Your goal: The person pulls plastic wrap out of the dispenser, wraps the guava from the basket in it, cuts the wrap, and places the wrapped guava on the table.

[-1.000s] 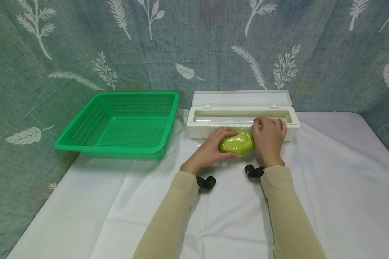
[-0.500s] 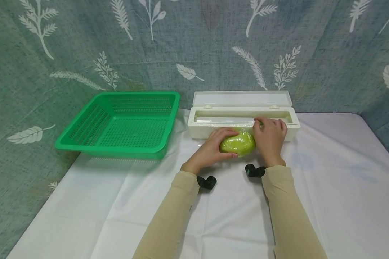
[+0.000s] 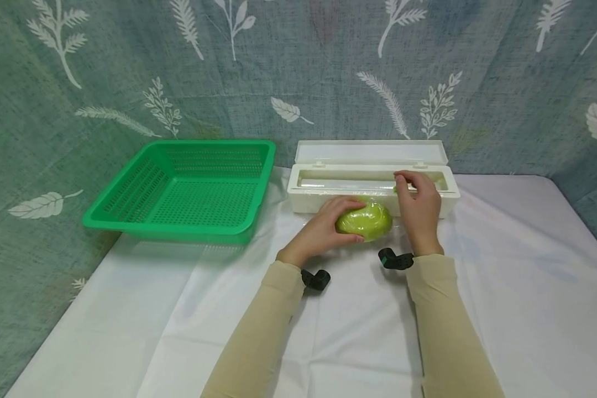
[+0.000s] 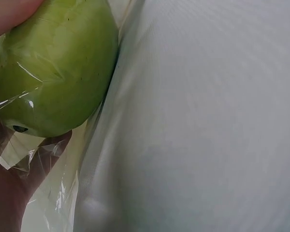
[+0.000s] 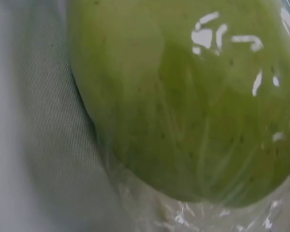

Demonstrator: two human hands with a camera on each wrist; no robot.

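In the head view my left hand (image 3: 328,225) grips a green mango (image 3: 366,221) wrapped in clear plastic film. Its fingers lie over the far side and its thumb along the near side. Film stretches from the fruit to a long white cling film box (image 3: 338,201) standing behind it with its lid up. My right hand (image 3: 422,204) hovers at the box's front rim, fingers bent, thumb and index finger close together beside a small green piece (image 3: 396,189); I cannot tell whether they pinch anything. The right wrist view shows the wrapped mango (image 5: 183,111) close up, but not the hand.
A green perforated plastic basket (image 3: 251,221) stands on the left of the white tablecloth (image 3: 229,331). A leaf-patterned cloth (image 3: 328,66) hangs behind the box and basket. Small black wrist cameras (image 3: 395,258) sit on the inner side of both forearms.
My right hand has shifted slightly right and up at the box's front rim, uncovering more of the rim and the small green piece. My left hand and the mango stay in place.
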